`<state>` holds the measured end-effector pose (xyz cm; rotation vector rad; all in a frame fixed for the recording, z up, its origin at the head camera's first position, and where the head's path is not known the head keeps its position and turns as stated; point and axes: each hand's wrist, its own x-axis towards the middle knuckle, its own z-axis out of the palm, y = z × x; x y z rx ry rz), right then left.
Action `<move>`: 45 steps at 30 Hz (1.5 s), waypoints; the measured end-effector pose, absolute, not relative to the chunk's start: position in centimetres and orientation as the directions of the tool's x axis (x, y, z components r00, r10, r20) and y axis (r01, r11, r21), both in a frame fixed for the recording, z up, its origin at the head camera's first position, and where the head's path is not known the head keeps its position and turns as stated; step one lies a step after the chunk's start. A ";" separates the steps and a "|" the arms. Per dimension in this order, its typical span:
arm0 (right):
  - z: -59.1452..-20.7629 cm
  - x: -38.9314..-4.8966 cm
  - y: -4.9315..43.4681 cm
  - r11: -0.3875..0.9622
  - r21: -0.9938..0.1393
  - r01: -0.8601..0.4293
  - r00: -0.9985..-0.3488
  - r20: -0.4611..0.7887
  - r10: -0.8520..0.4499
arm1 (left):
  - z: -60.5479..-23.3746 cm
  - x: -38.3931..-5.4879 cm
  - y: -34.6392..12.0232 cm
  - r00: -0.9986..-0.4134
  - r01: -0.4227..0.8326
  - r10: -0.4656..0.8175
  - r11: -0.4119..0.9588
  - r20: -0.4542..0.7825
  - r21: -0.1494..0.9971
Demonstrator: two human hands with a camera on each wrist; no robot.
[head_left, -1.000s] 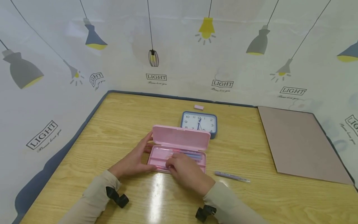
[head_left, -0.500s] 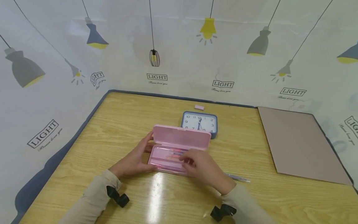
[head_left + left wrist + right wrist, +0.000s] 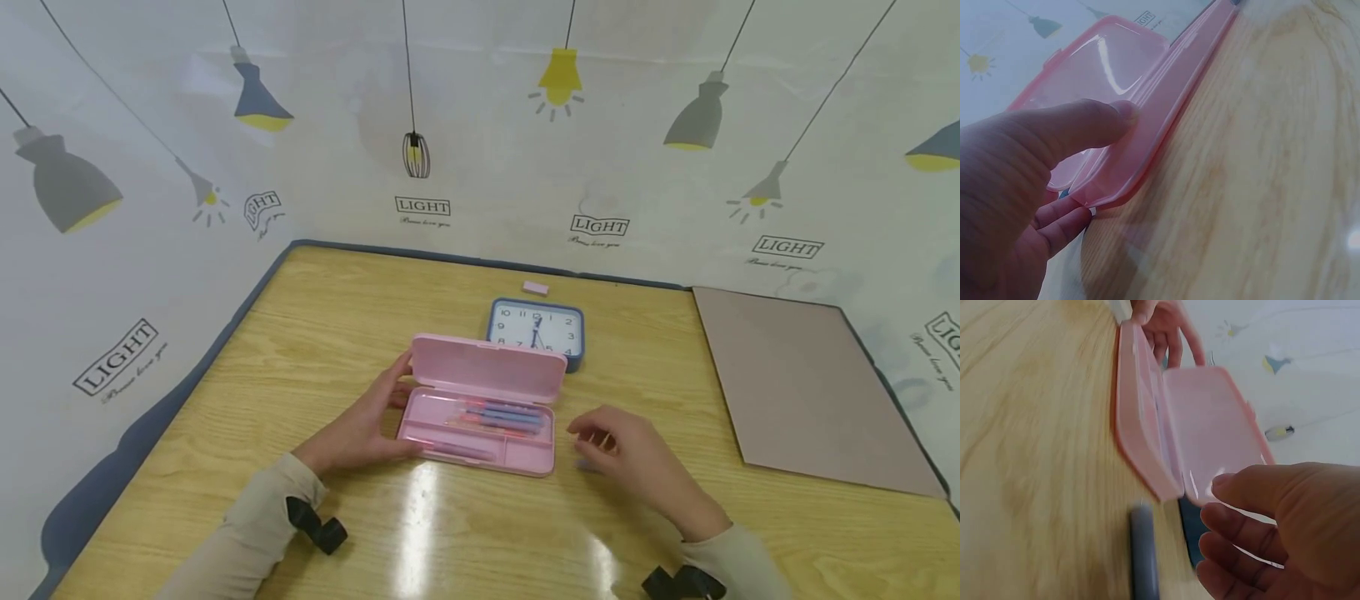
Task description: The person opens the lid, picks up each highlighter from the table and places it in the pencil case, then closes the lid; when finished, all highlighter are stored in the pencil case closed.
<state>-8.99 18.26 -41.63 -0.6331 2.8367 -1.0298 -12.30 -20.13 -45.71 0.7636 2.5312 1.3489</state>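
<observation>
A pink pencil case stands with its lid up on the wooden table. Several pens lie in its rear compartment, and one more pen is in the front one. At the case's left end my left hand grips it, its thumb on the front wall in the left wrist view and its fingers round the corner. My right hand, fingers loosely bent and holding nothing, hovers right of the case. Below it lies a grey-purple pen, mostly hidden by that hand in the head view.
A blue-framed clock lies right behind the raised lid, and a small pink eraser is beyond it. To the right, a flat pinkish-brown board covers the table's corner. Patterned white walls rise along the table's edges.
My right hand has left the pencil case, moving right to above the loose pen. The pens and the front compartment are now uncovered. My left hand has stayed on the case.
</observation>
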 end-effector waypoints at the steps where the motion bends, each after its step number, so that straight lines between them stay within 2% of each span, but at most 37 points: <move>1: -41.8 -8.8 18.8 0.697 -0.624 -0.352 -0.918 0.085 -0.387 | -45.7 -12.3 -20.1 -0.854 0.356 0.514 0.461 0.083 0.813; 16: -43.9 -6.3 24.4 0.774 -0.557 -0.300 -0.947 0.079 -0.311 | -45.6 -12.2 -20.1 -0.857 0.342 0.511 0.468 0.066 0.815; 20: -44.1 -6.2 24.6 0.784 -0.541 -0.303 -0.946 0.071 -0.317 | -45.6 -12.2 -20.1 -0.860 0.341 0.507 0.471 0.067 0.814; 29: -44.4 -6.2 24.7 0.774 -0.505 -0.382 -0.921 0.134 -0.367 | -45.9 -12.3 -20.2 -0.851 0.360 0.517 0.455 0.087 0.815; 45: -43.4 -6.0 23.6 0.732 -0.537 -0.419 -0.904 0.172 -0.391 | -45.8 -12.4 -20.2 -0.855 0.346 0.514 0.460 0.073 0.818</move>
